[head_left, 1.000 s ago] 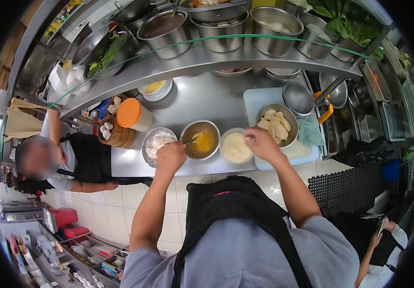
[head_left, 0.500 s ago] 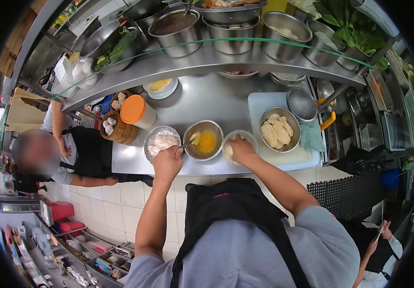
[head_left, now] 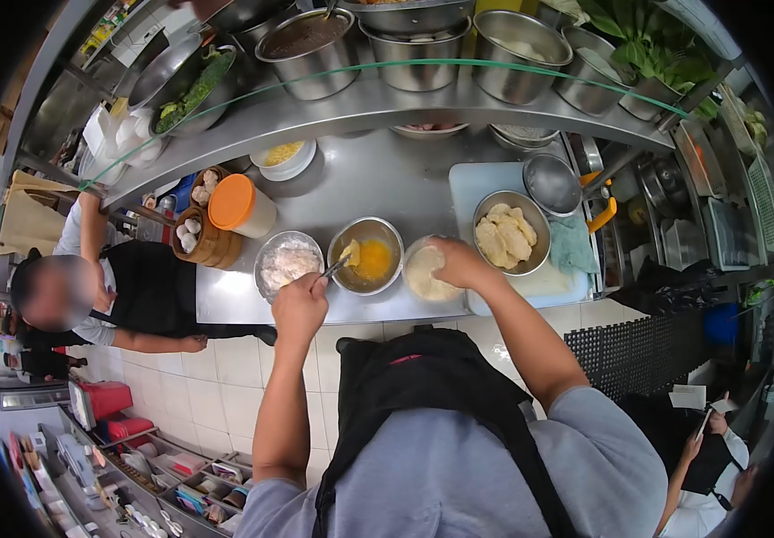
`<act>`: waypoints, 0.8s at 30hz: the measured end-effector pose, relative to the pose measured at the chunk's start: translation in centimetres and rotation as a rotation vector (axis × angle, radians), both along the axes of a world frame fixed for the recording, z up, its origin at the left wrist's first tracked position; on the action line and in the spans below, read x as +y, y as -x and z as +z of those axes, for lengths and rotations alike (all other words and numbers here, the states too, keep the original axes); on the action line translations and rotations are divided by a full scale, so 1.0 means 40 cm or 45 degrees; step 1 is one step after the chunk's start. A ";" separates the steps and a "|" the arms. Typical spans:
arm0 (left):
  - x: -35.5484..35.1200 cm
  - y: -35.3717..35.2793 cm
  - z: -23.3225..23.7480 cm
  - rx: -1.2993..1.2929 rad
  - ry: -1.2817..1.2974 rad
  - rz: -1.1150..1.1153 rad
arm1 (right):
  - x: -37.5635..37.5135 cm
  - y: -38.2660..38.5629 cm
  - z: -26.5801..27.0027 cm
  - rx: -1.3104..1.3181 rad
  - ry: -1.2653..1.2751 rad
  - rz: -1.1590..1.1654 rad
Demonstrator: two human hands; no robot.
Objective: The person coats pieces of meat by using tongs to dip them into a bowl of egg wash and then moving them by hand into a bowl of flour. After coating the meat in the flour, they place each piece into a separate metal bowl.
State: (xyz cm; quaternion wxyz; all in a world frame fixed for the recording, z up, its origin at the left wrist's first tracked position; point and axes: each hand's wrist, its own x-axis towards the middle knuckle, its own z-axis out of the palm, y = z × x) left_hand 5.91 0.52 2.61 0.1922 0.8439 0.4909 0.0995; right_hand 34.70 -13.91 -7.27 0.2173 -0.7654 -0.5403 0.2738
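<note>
My left hand (head_left: 300, 305) is closed round a thin metal utensil (head_left: 337, 265), whose exact kind I cannot make out. Its tip is at a yellow, egg-coated piece of food (head_left: 350, 252) in the steel bowl of beaten egg (head_left: 393, 279). Left of that is a steel bowl of white floury pieces (head_left: 290, 265). My right hand (head_left: 460, 265) grips the right rim of a pale bowl of crumbs (head_left: 428, 275), its fingertips partly hidden. Farther right, a steel bowl of pale yellow flat pieces (head_left: 507, 238) stands on a cutting board (head_left: 468, 193).
An orange-lidded tub (head_left: 241, 206) and bamboo steamers (head_left: 210, 247) stand at the left. A steel shelf (head_left: 351, 125) with pots overhangs the counter's back. A green cloth (head_left: 573, 247) lies at right. A co-worker (head_left: 149, 287) is at the left end, another person (head_left: 710, 466) behind right.
My right hand has shifted from over the crumb bowl to its right rim. The left hand keeps hold of the utensil at the egg bowl. The whole view has shifted slightly.
</note>
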 end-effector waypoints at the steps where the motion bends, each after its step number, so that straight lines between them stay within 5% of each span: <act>1: -0.003 -0.006 0.028 -0.004 0.005 0.003 | -0.010 -0.016 0.042 -0.004 0.005 0.003; 7: -0.017 -0.071 0.030 -0.351 0.435 -0.311 | -0.015 -0.080 0.150 0.323 -0.091 -0.260; 10: -0.066 -0.163 -0.086 -0.216 0.430 -0.431 | 0.005 -0.087 0.122 0.349 -0.204 -0.224; 12: -0.110 -0.213 -0.128 0.235 0.200 -0.400 | 0.030 -0.083 0.067 0.231 -0.069 -0.070; 21: -0.091 -0.137 -0.028 0.032 0.095 -0.332 | 0.058 0.018 -0.128 -0.221 0.224 0.156; 24: -0.072 -0.088 -0.024 -0.138 0.149 -0.284 | 0.077 0.009 -0.090 -0.053 0.369 0.225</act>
